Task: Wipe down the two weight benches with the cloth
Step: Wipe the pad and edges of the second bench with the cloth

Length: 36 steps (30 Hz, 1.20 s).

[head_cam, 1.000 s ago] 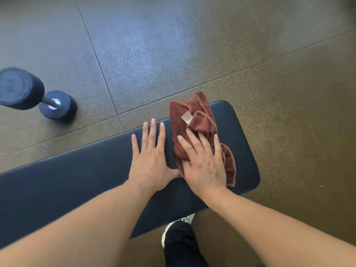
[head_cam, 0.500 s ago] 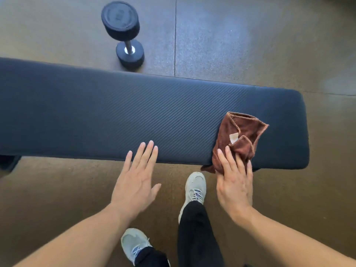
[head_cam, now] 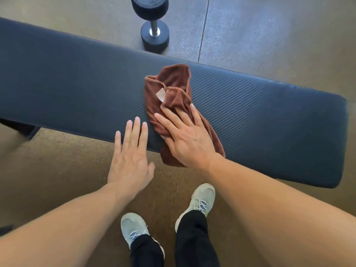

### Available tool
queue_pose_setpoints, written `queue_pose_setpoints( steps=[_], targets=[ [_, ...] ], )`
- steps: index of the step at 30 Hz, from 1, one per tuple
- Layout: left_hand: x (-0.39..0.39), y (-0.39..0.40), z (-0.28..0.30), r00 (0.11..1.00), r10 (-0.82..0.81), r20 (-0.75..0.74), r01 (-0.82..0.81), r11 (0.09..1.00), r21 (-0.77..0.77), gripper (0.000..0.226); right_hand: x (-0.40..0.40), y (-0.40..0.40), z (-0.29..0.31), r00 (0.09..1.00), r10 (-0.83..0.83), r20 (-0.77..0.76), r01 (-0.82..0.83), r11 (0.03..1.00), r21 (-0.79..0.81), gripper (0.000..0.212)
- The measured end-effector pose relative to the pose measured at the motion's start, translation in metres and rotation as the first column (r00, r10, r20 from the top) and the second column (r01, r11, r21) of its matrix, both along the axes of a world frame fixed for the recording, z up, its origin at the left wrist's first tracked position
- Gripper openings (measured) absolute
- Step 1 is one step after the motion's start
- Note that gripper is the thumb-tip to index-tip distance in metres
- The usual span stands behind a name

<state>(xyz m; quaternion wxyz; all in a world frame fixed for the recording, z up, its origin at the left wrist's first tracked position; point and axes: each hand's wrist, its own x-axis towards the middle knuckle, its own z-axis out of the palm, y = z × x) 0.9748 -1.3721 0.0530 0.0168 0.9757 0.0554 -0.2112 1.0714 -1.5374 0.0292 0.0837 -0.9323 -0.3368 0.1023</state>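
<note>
A dark padded weight bench (head_cam: pixel 77 85) runs across the view from upper left to lower right. On it lies a crumpled brown cloth (head_cam: pixel 171 87) with a small white label, its near end hanging over the bench's front edge. My right hand (head_cam: pixel 185 139) presses flat on the cloth with straight, spread fingers. Just left of the cloth, my left hand (head_cam: pixel 131 155) is flat, its fingertips over the bench's front edge and its palm over the floor. Only one bench is in view.
A black dumbbell (head_cam: pixel 154 22) stands on the rubber floor just behind the bench. My two feet in pale sneakers (head_cam: pixel 202 197) stand on the floor close to the bench's front edge. A dark bench leg (head_cam: pixel 27 130) shows at left.
My right hand has slid the cloth left along the bench and further onto the pad. My left hand stays flat at the front edge. The view has shifted.
</note>
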Motion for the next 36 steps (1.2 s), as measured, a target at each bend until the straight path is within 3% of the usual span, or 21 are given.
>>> queue_pose_setpoints(
  steps=[4,7,11,20,24,27,29,31,33,36],
  targets=[
    [0.048,-0.023,0.013,0.991,-0.131,-0.016,0.131,0.991,0.014,0.127,0.026,-0.066,0.001,0.971,-0.239,-0.014,0.238,0.971,-0.038,0.055],
    [0.067,-0.031,0.014,0.948,-0.299,-0.107,0.308,0.948,0.076,0.124,0.048,-0.145,0.005,0.869,-0.494,0.007,0.493,0.865,-0.100,0.059],
    [0.071,-0.031,0.019,0.950,-0.274,-0.149,0.288,0.954,0.084,0.116,0.058,-0.228,0.014,0.741,-0.672,-0.007,0.669,0.739,-0.081,0.071],
    [0.068,-0.028,0.019,0.948,-0.290,-0.134,0.300,0.952,0.056,0.114,0.029,-0.175,0.007,0.590,-0.808,0.006,0.807,0.590,0.026,0.060],
    [0.066,-0.019,0.015,0.939,-0.332,-0.092,0.333,0.943,-0.010,0.112,-0.003,-0.110,0.009,0.657,-0.752,-0.062,0.753,0.658,0.003,0.065],
    [0.058,-0.007,0.011,0.931,-0.363,0.034,0.365,0.922,-0.127,0.113,-0.029,-0.062,0.017,0.738,-0.652,-0.172,0.663,0.749,0.007,0.066],
    [0.042,0.013,0.006,0.937,-0.311,0.159,0.342,0.906,-0.249,0.115,-0.049,-0.028,0.022,0.822,-0.504,-0.266,0.533,0.845,0.045,0.063],
    [0.019,0.049,-0.002,0.932,-0.300,0.203,0.353,0.878,-0.324,0.114,-0.065,0.007,0.021,0.923,-0.269,-0.275,0.289,0.957,0.035,0.062],
    [-0.010,0.100,-0.011,0.932,-0.294,0.211,0.343,0.904,-0.255,0.104,-0.068,0.046,0.015,0.972,-0.087,-0.219,0.082,0.996,-0.029,0.064],
    [-0.044,0.189,-0.021,0.970,-0.143,0.198,0.169,0.979,-0.118,0.094,-0.051,0.111,0.008,0.988,-0.015,-0.154,-0.002,0.994,-0.107,0.060]
  ],
)
